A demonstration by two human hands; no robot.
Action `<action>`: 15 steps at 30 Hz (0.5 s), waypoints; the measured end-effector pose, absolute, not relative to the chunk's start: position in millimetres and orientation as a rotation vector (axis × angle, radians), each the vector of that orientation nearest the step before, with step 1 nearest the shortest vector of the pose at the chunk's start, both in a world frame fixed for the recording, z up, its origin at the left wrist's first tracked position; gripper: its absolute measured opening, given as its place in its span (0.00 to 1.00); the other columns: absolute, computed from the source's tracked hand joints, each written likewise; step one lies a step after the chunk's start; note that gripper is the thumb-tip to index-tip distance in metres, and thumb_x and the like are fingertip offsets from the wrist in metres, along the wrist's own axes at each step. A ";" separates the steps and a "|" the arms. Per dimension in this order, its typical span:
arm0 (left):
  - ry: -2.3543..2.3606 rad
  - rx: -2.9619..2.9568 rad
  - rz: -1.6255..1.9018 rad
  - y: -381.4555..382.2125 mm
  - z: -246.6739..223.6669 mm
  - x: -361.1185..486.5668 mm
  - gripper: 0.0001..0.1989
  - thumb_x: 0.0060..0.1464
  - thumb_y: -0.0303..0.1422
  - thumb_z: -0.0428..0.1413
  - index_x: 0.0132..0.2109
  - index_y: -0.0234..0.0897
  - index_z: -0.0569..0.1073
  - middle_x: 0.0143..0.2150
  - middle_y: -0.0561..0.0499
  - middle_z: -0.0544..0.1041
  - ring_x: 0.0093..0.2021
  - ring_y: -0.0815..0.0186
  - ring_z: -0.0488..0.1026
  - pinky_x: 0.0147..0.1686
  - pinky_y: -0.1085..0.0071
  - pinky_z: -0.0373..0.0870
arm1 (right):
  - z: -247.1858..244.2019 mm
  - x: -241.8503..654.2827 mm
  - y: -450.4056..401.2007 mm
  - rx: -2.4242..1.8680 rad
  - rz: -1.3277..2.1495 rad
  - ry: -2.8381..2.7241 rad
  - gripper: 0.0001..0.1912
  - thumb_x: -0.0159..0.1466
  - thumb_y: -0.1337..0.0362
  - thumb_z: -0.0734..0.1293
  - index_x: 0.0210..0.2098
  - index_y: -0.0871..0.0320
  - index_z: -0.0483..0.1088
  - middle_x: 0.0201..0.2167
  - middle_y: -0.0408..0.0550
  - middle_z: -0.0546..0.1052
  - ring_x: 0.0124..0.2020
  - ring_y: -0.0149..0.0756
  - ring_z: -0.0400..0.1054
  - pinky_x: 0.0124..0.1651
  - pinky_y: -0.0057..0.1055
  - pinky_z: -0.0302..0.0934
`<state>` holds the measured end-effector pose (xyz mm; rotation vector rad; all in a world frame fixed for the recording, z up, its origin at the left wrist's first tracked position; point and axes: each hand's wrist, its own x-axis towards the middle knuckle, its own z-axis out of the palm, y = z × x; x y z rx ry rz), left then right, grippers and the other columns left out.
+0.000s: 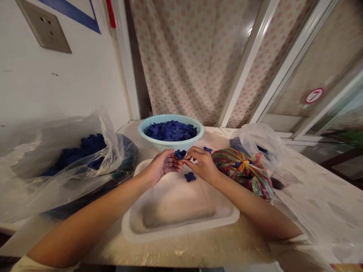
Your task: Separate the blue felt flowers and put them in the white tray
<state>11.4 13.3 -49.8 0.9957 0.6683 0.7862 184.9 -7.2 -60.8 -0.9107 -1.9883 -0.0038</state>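
Left hand (162, 167) and right hand (202, 163) meet above a white tray (181, 235), a blue flower-shaped piece (180, 153) at their fingertips.
Both hands curl narrow; which one grips is unclear. A second piece (190, 176) lies on the tray. Beyond, a pale blue bowl (159, 145) sits full of pieces; a clear bag (110, 141) at left holds more.

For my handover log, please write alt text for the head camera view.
The left hand and right hand meet at a dark blue flower-shaped piece above a white tray. Behind them, a light blue basin holds many more pieces.
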 end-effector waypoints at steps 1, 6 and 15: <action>0.664 1.020 0.787 13.6 -50.2 11.0 0.13 0.52 0.35 0.50 0.30 0.28 0.70 0.26 0.46 0.75 0.25 0.68 0.72 0.31 0.70 0.70 | -61.1 184.8 -6.5 -0.896 -0.011 -2.006 0.09 0.59 0.64 0.66 0.24 0.60 0.67 0.24 0.46 0.69 0.27 0.31 0.64 0.29 0.27 0.58; 0.705 1.164 0.808 13.2 -52.8 10.8 0.08 0.46 0.32 0.57 0.28 0.29 0.70 0.23 0.50 0.74 0.21 0.73 0.68 0.24 0.75 0.65 | -59.5 183.8 -5.7 -0.851 0.073 -2.045 0.10 0.57 0.62 0.68 0.23 0.59 0.68 0.24 0.44 0.69 0.27 0.30 0.64 0.31 0.27 0.58; 0.619 1.345 0.792 6.1 -47.6 12.2 0.14 0.46 0.39 0.58 0.29 0.33 0.64 0.22 0.55 0.69 0.24 0.72 0.68 0.27 0.73 0.64 | -49.5 176.1 -15.6 -0.901 0.401 -2.068 0.07 0.63 0.65 0.60 0.28 0.58 0.62 0.25 0.43 0.68 0.28 0.29 0.63 0.34 0.26 0.58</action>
